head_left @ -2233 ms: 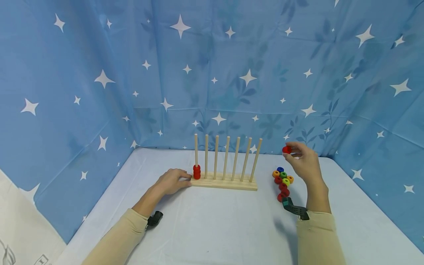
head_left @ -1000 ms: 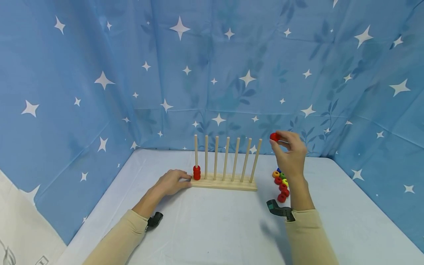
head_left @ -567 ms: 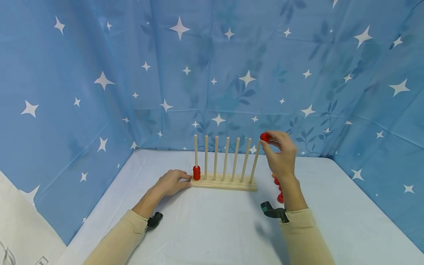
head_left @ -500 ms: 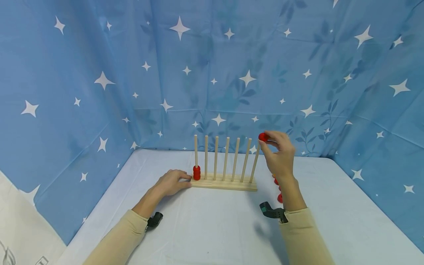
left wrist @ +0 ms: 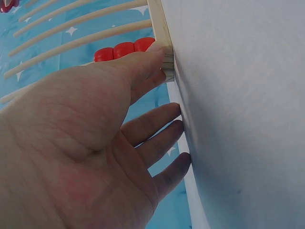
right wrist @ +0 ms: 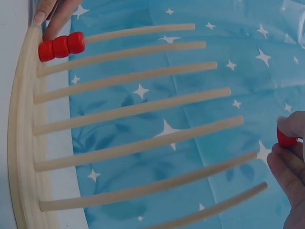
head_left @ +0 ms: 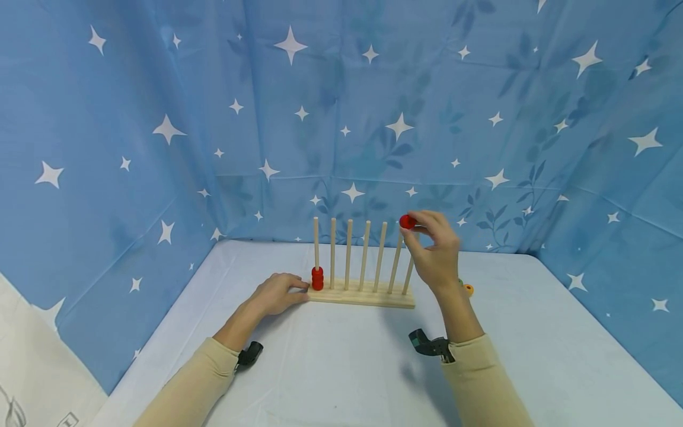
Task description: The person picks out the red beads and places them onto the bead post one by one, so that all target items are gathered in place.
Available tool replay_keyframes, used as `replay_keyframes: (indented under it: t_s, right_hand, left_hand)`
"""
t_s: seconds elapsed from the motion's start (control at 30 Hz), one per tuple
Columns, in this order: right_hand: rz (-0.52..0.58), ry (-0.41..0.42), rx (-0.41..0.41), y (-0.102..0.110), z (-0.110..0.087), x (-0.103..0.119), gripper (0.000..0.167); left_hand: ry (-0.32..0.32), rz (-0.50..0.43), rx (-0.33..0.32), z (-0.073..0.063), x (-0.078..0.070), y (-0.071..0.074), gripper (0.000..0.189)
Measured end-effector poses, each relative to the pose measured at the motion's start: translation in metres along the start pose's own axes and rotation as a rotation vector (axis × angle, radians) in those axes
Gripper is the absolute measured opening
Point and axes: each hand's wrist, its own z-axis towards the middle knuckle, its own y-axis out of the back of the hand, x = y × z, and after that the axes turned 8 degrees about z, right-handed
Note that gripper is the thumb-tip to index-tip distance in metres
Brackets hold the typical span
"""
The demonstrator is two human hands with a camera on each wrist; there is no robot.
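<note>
A wooden stand with a row of upright pegs stands on the table. Its leftmost peg carries three red beads, stacked at the bottom. My left hand pinches the stand's left end between thumb and index finger, its other fingertips down on the tabletop. High by the tops of the two rightmost pegs, my right hand pinches a red bead between thumb and fingertips. In the right wrist view this bead shows just off the peg tips, partly covered by the fingers.
Right of the stand, an orange bead and a bit of a green one show past my right forearm, which hides the other loose beads. A blue star-patterned curtain closes off the back and sides of the table.
My right hand has carried the red bead leftward and up from above the loose beads to the right-hand pegs, its arm now covering most of that pile. The left hand keeps its place.
</note>
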Motion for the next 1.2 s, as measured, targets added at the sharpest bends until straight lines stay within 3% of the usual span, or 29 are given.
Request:
replay_keyframes:
  t_s: [0.63,1.2]
  right_hand:
    - [-0.011,0.009,0.106,-0.027,-0.006,0.01,0.031]
    - [-0.005,0.034,0.141,-0.048,-0.009,0.017,0.034]
  left_hand:
    - [0.026,-0.013,0.014,0.0,0.0,-0.001,0.034]
    - [0.022,-0.007,0.009,0.0,-0.001,0.0,0.033]
